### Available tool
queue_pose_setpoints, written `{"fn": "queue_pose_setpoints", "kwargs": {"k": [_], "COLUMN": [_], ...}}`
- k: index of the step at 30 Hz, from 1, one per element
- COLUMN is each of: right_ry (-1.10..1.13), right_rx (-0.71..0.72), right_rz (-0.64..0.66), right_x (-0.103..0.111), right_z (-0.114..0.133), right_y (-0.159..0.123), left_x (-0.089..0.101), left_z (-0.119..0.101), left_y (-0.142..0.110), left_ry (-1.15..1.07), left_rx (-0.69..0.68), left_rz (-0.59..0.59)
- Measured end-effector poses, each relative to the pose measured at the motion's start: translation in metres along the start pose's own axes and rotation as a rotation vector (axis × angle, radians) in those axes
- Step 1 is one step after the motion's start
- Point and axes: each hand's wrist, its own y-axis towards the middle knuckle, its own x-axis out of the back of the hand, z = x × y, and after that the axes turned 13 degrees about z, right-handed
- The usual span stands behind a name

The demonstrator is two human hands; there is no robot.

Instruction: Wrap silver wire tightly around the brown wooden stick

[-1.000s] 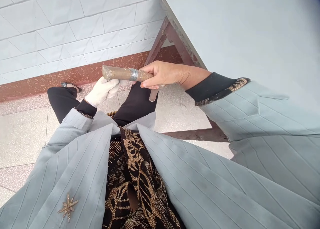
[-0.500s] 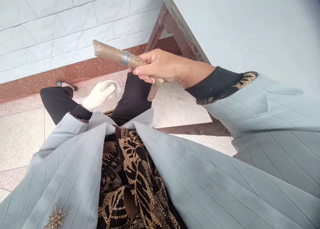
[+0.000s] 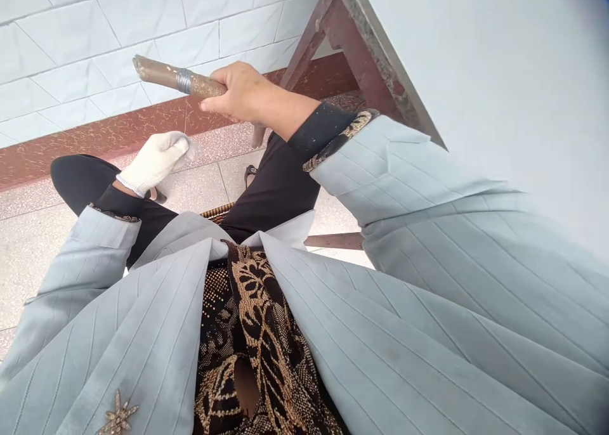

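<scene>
My bare right hand (image 3: 245,96) is closed round a worn brown stick (image 3: 157,71) with a band of silver wire wound about it. Its blunt, chipped end points to the left, and a short brown piece (image 3: 258,136) shows below the hand. I cannot make out what kind of tool it is. Lower on the left, my left hand (image 3: 155,162) wears a white knitted glove, its fingers curled in. A pale, wispy tuft (image 3: 189,148) sticks out past the gloved fingers. The two hands are apart, with the stick above the glove.
A white-topped table (image 3: 485,61) with a dark red frame (image 3: 349,54) stands on the right. White wall tiles (image 3: 137,13) rise behind a reddish-brown skirting (image 3: 95,127). Below are my black-trousered legs (image 3: 280,188) and the speckled tile floor (image 3: 28,251).
My right hand has moved left and farther forward with the stick. The gloved left hand has shifted left and slightly forward, still curled. The view has also shifted a little.
</scene>
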Motion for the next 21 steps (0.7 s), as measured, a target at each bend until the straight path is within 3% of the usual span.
{"fn": "queue_pose_setpoints", "kwargs": {"k": [5,8,11,13,15,17,21], "right_ry": [0.217,0.333,0.316,0.171,-0.104,-0.331,-0.623], "right_rx": [0.038,0.099,0.147,0.117,0.017,-0.052,-0.156], "right_rz": [-0.038,-0.111,-0.210,-0.237,-0.119,-0.130,0.064], "right_x": [-0.017,-0.014,0.000,0.013,0.025,0.031,0.022], "right_z": [0.000,0.006,0.019,0.026,0.026,0.019,-0.001], "right_y": [0.025,0.042,0.055,0.057,0.055,0.053,0.053], "left_x": [0.028,0.044,0.050,0.048,0.043,0.038,0.031], "left_z": [0.014,0.008,-0.004,-0.011,-0.014,-0.013,-0.006], "left_y": [0.006,0.018,0.032,0.038,0.040,0.040,0.036], "left_ry": [0.244,0.112,-0.134,-0.085,-0.012,-0.025,-0.088], "left_rx": [0.043,0.096,0.048,0.003,-0.015,-0.006,0.023], "left_rz": [-0.112,-0.169,-0.177,-0.123,-0.089,-0.074,0.018]}}
